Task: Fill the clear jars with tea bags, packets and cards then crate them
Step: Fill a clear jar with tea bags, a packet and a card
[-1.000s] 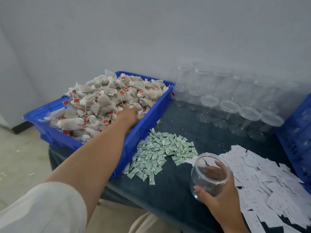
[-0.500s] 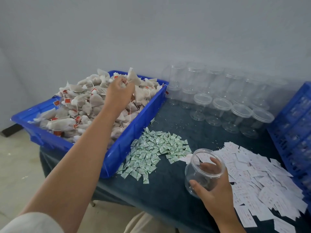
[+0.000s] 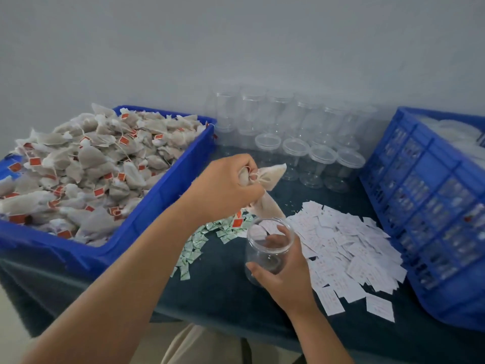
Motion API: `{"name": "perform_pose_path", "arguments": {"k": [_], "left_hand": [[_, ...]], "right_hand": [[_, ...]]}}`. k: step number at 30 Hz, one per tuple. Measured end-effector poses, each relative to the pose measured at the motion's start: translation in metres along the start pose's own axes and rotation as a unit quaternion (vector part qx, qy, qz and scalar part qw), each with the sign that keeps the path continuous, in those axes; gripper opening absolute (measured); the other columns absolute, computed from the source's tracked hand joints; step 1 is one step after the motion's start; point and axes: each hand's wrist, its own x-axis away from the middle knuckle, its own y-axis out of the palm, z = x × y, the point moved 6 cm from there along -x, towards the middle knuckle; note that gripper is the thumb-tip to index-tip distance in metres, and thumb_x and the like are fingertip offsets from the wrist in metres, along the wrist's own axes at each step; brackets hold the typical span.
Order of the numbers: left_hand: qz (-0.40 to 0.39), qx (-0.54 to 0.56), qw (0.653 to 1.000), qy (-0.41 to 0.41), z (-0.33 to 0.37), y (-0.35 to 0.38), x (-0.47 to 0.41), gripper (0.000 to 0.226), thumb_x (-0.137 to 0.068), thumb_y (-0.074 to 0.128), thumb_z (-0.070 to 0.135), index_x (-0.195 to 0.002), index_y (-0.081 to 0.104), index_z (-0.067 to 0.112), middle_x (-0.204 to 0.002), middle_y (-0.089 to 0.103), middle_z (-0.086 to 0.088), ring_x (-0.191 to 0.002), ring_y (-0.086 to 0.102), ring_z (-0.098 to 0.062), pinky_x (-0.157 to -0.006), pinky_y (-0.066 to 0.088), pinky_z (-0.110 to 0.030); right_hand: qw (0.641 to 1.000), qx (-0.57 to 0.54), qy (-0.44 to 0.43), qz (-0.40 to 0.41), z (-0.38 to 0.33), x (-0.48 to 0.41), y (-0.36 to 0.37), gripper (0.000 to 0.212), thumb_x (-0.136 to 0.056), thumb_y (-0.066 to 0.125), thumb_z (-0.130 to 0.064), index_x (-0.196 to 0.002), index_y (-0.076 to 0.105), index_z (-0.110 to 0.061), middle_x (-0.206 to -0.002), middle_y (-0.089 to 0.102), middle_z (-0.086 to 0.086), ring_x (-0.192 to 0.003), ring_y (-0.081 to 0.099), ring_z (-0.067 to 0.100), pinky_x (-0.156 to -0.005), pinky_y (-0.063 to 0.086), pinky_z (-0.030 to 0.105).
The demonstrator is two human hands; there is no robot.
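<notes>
Grips: left grip (image 3: 225, 185), fingers curled tight on a bunch of tea bags (image 3: 270, 174), two bags plainly seen, any more hidden in the palm; right grip (image 3: 286, 279), fingers and thumb wrapped round one clear jar (image 3: 262, 258), mouth up, no lid.

Held bags: off-white mesh pouches, pointed, on strings. One juts out to the right of the knuckles. The other hangs down with its tip at the jar's rim. One red tag (image 3: 237, 222) dangles beside it.

Held jar: transparent, wide-mouthed, nothing seen inside, close to the front edge of the counter (image 3: 231, 298). Whether its base rests on the dark cloth cannot be told.

Stock, outward:
- Blue bin (image 3: 162, 206), one, at left, piled above its rim with a tea-bag heap (image 3: 86, 164) too many to count, red tags scattered through it.
- Green-and-white packets (image 3: 194, 248), one loose spread, uncounted, partly hidden by the left forearm.
- White cards (image 3: 346, 245), one loose spread to the right of the held jar, uncounted, reaching to just beside the crate.
- Spare jars (image 3: 296, 151), four in the front row; more stacked behind against the wall, too blurred to number.
- Blue lattice crate (image 3: 420, 193), one, at right, its white contents blurred.

Room: a bare strip of cloth lies between the packets and the front edge. A narrow lane runs between the bin and the spare jars. Open cloth separates the front row of jars from the cards.
</notes>
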Motion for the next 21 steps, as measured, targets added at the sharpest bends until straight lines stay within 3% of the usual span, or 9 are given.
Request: {"name": "perform_pose_path", "arguments": {"k": [3,7,10,12,16,19,21], "left_hand": [[-0.079,-0.092,0.993,0.007,0.006,0.035,0.0,0.015,-0.081,0.068,0.034,-0.08,0.053,0.035,-0.078,0.064,0.014,-0.07,0.057,-0.006,-0.052,0.036,-0.017],[-0.212,-0.195,0.957,0.012,0.004,0.06,0.007,0.013,-0.088,0.071,0.034,-0.092,0.058,0.035,-0.088,0.063,0.014,-0.082,0.058,-0.007,-0.06,0.037,-0.023],[-0.211,-0.173,0.962,-0.004,0.006,0.048,0.006,0.014,-0.09,0.074,0.041,-0.1,0.067,0.034,-0.092,0.067,0.015,-0.083,0.062,-0.005,-0.062,0.041,-0.021],[-0.191,-0.135,0.972,-0.013,0.009,0.035,0.004,0.005,-0.094,0.07,0.041,-0.096,0.071,0.037,-0.093,0.069,0.018,-0.084,0.064,0.001,-0.066,0.045,-0.02],[-0.197,-0.135,0.971,-0.019,0.011,0.028,0.001,0.009,-0.097,0.067,0.036,-0.094,0.075,0.039,-0.087,0.071,0.02,-0.077,0.065,0.008,-0.066,0.047,-0.021],[-0.245,-0.151,0.958,-0.022,0.011,0.037,0.006,0.019,-0.097,0.068,0.037,-0.114,0.072,0.044,-0.101,0.07,0.023,-0.076,0.066,0.011,-0.064,0.046,-0.015],[-0.245,-0.146,0.958,-0.022,0.009,0.041,0.008,0.033,-0.095,0.07,0.042,-0.127,0.063,0.048,-0.108,0.065,0.025,-0.08,0.065,0.011,-0.066,0.046,-0.014]], "right_hand": [[1.0,0.007,0.001,0.017,-0.003,0.001,-0.003,0.081,-0.063,0.093,-0.062,-0.13,0.049,-0.053,-0.124,0.067,-0.03,-0.115,0.068,-0.005,-0.085,0.053,0.008],[0.999,0.026,-0.011,0.025,-0.003,0.0,-0.005,0.078,-0.064,0.094,-0.06,-0.125,0.046,-0.062,-0.125,0.065,-0.031,-0.115,0.067,-0.004,-0.086,0.052,0.007],[0.999,0.019,-0.01,0.028,-0.003,-0.001,-0.006,0.077,-0.065,0.094,-0.06,-0.124,0.045,-0.062,-0.125,0.065,-0.032,-0.114,0.067,-0.006,-0.084,0.052,0.007],[0.999,0.017,-0.015,0.031,-0.004,-0.001,-0.006,0.082,-0.067,0.094,-0.058,-0.13,0.043,-0.065,-0.129,0.063,-0.034,-0.119,0.064,-0.008,-0.088,0.05,0.005],[0.999,0.015,-0.011,0.026,-0.004,0.0,-0.006,0.091,-0.066,0.094,-0.057,-0.139,0.039,-0.064,-0.134,0.06,-0.037,-0.125,0.061,-0.007,-0.094,0.051,0.008],[1.0,0.016,-0.003,0.023,-0.002,0.001,-0.005,0.09,-0.066,0.091,-0.063,-0.141,0.042,-0.051,-0.134,0.059,-0.038,-0.126,0.061,-0.005,-0.097,0.052,0.012],[1.0,0.019,0.003,0.024,-0.002,0.001,-0.006,0.088,-0.065,0.089,-0.067,-0.138,0.042,-0.052,-0.129,0.061,-0.036,-0.123,0.062,-0.005,-0.095,0.053,0.012]]}}
